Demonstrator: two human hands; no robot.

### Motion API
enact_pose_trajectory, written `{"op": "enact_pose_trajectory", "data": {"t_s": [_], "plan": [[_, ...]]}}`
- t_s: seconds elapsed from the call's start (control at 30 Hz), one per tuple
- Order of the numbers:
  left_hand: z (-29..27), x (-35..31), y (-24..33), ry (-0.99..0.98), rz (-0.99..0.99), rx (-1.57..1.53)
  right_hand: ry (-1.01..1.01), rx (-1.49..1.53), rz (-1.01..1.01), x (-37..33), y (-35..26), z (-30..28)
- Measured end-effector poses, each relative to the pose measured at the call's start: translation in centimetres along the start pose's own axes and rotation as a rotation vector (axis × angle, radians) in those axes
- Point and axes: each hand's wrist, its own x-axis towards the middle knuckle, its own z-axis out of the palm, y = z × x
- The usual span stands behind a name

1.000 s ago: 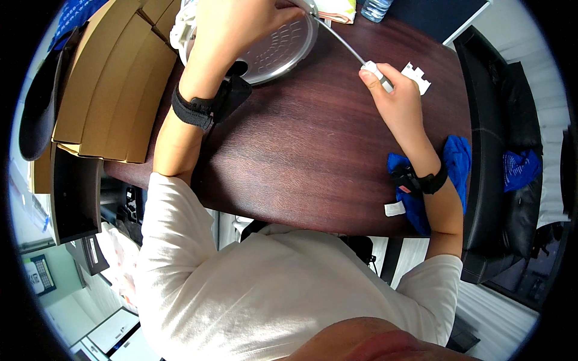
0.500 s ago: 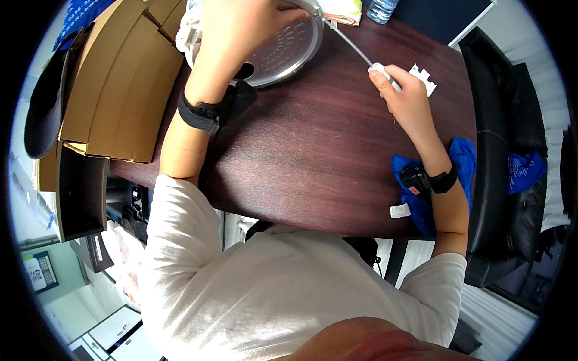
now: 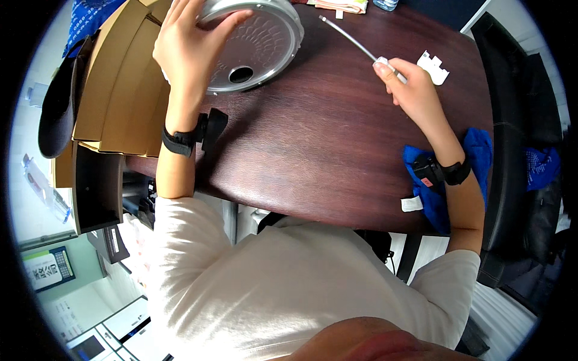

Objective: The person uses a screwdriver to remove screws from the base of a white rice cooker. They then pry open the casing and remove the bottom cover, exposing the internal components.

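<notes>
Both hands (image 3: 191, 48) (image 3: 409, 90) near table edge (image 3: 313, 201)

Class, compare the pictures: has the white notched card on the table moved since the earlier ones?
No. The white notched card lies at the same spot near the far right edge of the dark wooden table, just beyond the right hand.

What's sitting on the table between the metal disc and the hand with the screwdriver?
Nothing: the head view shows bare dark wood table between the round metal disc and the right hand; only the screwdriver shaft crosses it.
</notes>
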Motion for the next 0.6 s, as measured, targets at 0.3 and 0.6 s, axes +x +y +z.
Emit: {"op": "enact_pose_trajectory", "data": {"t_s": [0.3, 0.6], "plan": [[-1.2, -3.0, -2.7, 0.065, -0.266, -0.173, -0.107, 0.122, 0.145, -0.4, -1.0, 0.9], [-3.9, -4.4, -5.9, -0.02, -0.22, 0.018, -0.204, 0.318, 0.12, 4.7, -3.2, 4.9]]}}
